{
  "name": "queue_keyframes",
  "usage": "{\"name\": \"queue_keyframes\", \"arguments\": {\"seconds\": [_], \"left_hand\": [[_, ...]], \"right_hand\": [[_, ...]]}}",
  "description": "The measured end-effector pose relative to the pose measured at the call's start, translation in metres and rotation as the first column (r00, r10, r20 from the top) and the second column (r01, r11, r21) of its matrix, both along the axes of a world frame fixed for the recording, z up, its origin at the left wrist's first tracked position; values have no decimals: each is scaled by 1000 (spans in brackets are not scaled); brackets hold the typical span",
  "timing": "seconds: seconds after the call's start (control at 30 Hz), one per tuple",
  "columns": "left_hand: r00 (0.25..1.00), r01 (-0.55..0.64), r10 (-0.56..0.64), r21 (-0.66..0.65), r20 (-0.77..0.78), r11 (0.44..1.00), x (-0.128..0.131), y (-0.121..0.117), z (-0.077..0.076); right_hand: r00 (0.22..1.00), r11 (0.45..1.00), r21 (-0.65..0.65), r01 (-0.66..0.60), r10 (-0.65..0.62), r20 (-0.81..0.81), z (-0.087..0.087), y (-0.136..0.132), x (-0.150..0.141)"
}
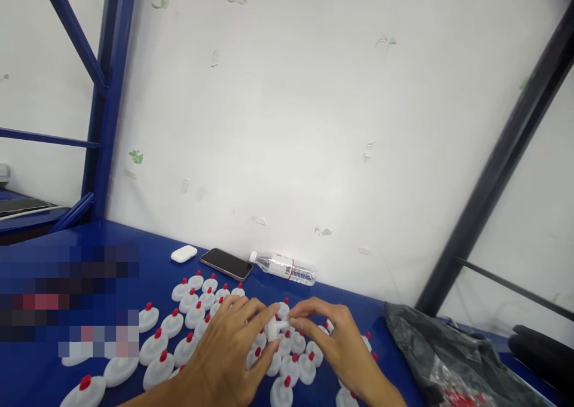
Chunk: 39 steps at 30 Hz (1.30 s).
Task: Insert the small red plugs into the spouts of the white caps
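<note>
My left hand grips a white plastic bottle cap between thumb and fingers. From the right, my right hand pinches the end of a thin, pale nozzle-like piece that sticks out sideways from the cap. The join between the two is partly covered by my fingers. Under and around both hands stand many squat white plastic bottles with red tips, such as a bottle below the hands and a larger-looking bottle to the left.
Along the wall lie a white case, a phone and a clear water bottle on the blue table. A dark plastic bag covers the right side. Blue frame posts rise at the left; the far left is pixelated.
</note>
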<state>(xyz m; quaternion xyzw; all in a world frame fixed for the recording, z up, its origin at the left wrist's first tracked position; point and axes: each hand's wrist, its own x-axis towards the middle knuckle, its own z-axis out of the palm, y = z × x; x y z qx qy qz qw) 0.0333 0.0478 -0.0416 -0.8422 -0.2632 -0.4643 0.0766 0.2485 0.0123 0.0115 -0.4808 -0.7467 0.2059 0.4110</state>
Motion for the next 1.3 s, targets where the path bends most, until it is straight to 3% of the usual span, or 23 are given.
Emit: {"name": "queue_keyframes", "arguments": {"seconds": [0.3,0.57,0.87,1.07,1.2,1.3], "left_hand": [[1000,-16,16,3,-12,1000,-1,1,-1],[1000,13,-14,31,20,999,-1,-1,2],[995,97,-97,-67,-7,993,-3,-5,4],[998,34,-35,24,60,999,-2,-5,6],[992,92,-97,66,78,994,-6,-8,18],[991,93,-102,99,92,991,-8,-8,18]], "right_hand": [[999,1000,-4,-15,16,43,2,-1,2],[998,999,-52,-7,4,-58,3,-3,0],[998,994,-105,-18,12,-61,4,-4,0],[998,988,-152,-29,37,52,-2,-7,-4],[993,990,-124,-61,72,91,-6,-9,-10],[991,990,-105,-92,102,90,-11,-10,-12]]}}
